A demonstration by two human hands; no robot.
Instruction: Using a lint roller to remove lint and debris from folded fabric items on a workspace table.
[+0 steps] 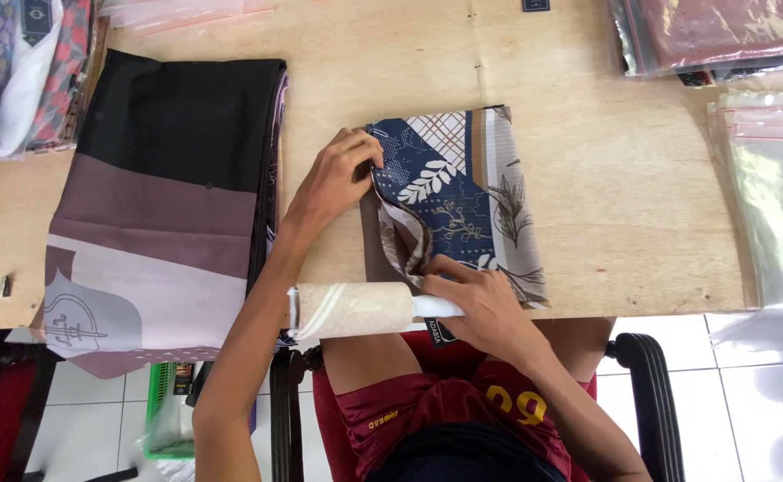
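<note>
A folded patterned cloth, navy with white leaves, plaid and grey panels, lies on the wooden table in front of me. My left hand pinches its upper left edge and lifts a fold. My right hand rests on the cloth's lower edge while gripping the white handle of a lint roller, whose beige roll points left over the table's front edge.
A stack of folded black, mauve and lilac cloth lies to the left. Clear zip bags sit at the right, packed cloths at the far right corner, more patterned cloth far left. A chair armrest is below.
</note>
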